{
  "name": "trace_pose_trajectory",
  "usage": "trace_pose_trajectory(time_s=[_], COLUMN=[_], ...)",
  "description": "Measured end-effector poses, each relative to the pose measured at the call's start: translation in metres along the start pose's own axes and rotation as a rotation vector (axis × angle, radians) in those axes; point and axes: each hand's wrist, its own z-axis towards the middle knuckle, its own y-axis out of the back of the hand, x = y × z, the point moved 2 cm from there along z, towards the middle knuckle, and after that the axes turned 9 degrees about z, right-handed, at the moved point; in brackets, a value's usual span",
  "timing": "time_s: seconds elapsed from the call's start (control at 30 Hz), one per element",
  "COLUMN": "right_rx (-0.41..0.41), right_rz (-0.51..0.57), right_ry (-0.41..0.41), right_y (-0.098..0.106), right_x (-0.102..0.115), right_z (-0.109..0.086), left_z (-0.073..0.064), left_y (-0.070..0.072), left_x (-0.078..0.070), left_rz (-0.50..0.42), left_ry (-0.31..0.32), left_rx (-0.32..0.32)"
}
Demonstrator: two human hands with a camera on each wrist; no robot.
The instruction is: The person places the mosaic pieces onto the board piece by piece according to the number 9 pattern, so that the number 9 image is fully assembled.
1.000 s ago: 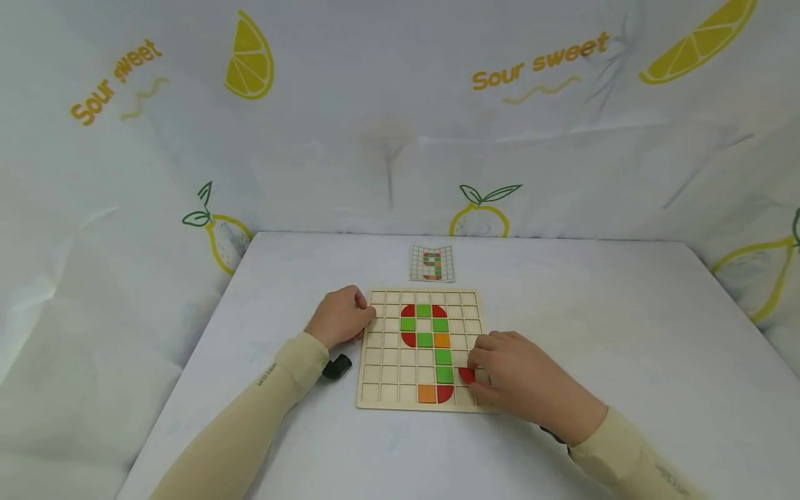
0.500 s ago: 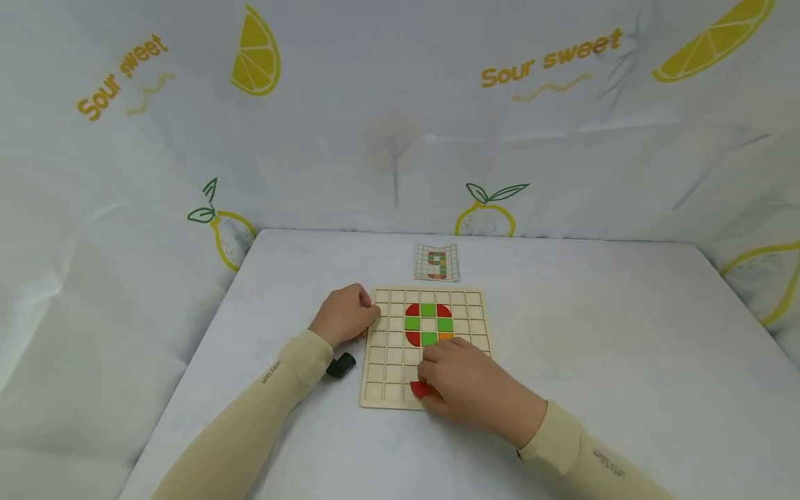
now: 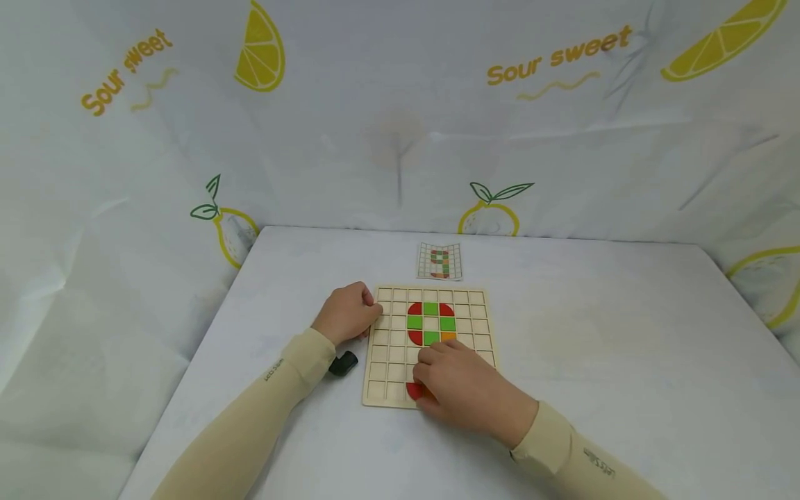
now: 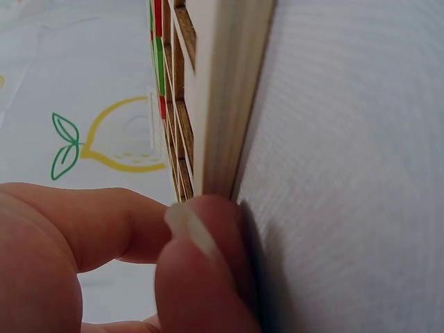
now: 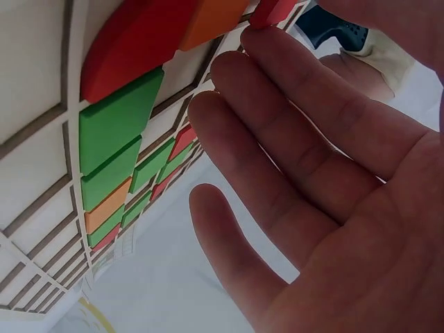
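A pale wooden grid board [image 3: 387, 354] lies flat on the table, with red, green and orange tiles in its squares. At its left edge my left hand [image 3: 348, 314] holds the board, finger and thumb tips meeting at the rim [image 4: 218, 139] in the left wrist view. Over the lower part of the board, my right hand [image 3: 465, 385] pinches a red quarter-round tile [image 3: 414, 391] at the bottom row. In the right wrist view a fingertip touches this red tile [image 5: 272, 10] beside an orange tile [image 5: 215, 21]; the thumb's tip is out of frame.
Behind the board lies a small card [image 3: 439, 262] printed with a similar coloured grid pattern. A black object [image 3: 343, 364] sits by the left wrist. White cloth with lemon prints [image 3: 400, 125] hangs behind the table [image 3: 600, 333].
The right hand has carried the red quarter-round tile leftward from the board's right side to the bottom row beside the orange tile. My left hand stays at the board's left edge.
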Motion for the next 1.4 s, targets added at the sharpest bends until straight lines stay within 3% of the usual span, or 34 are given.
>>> trace_pose_trajectory(time_s=[1.4], right_rx=[-0.024], right_rz=[-0.036], right_ry=[0.005], right_y=[-0.004], right_x=[-0.0017], right_z=[-0.0002], left_z=[0.0017], left_y=[-0.0005], left_x=[0.0004], left_rz=[0.016], left_ry=[-0.003], left_rx=[0.009])
